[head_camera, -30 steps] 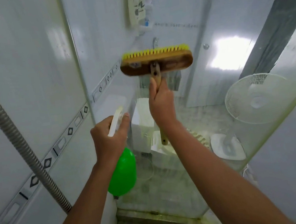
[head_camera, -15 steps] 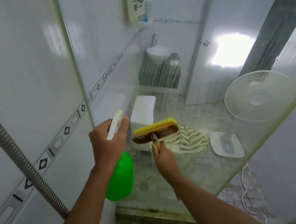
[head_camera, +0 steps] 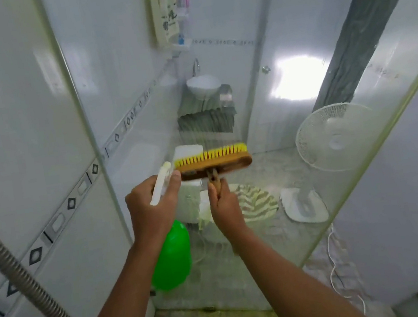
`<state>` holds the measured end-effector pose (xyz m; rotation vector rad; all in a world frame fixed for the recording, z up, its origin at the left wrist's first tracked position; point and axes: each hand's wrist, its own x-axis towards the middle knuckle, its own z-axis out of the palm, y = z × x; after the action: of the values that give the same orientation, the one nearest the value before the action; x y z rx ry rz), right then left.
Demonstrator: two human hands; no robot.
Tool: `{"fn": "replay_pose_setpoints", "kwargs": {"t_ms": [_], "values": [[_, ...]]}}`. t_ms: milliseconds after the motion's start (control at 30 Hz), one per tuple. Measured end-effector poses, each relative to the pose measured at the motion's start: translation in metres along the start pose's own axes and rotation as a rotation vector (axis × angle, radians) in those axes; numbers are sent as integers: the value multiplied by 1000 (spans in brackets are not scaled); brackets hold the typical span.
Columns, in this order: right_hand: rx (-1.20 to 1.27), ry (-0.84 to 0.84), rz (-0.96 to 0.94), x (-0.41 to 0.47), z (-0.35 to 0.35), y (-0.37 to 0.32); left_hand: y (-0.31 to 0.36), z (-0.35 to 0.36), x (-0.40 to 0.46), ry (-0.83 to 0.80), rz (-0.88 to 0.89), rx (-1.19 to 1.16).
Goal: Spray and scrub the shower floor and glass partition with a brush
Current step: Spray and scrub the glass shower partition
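A ribbed metal hose (head_camera: 16, 271) runs down the tiled wall on the far left, and next to it the left hand (head_camera: 153, 207) has its fingers wrapped round the white trigger of a green spray bottle (head_camera: 172, 256). Right beside that, the right hand (head_camera: 224, 205) grips the wooden handle of the brush (head_camera: 213, 161), yellow bristles against the glass partition (head_camera: 279, 215). A white fan (head_camera: 335, 136) sits behind the glass on the right.

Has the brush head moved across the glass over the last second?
Yes. The brush head swept down the glass partition, from above the wall sink to below it, level with the fan.
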<state>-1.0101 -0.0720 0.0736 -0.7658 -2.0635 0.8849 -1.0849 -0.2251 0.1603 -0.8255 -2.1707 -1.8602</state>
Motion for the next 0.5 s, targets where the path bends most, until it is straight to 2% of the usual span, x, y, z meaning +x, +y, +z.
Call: {"fn": "replay_pose_setpoints", "kwargs": {"t_ms": [133,200,300,500], "values": [[-45,-12,219,-65,3,72,4,7,-6,-37,16,10],[-45,10,245,-66,-8,80,4,12,-9,-66,1,6],[-17,102,170,-37,-33,48,9,24,-12,-125,5,0],[124,300,-88,50,-115,-70,31,50,-21,-206,13,-22]]}}
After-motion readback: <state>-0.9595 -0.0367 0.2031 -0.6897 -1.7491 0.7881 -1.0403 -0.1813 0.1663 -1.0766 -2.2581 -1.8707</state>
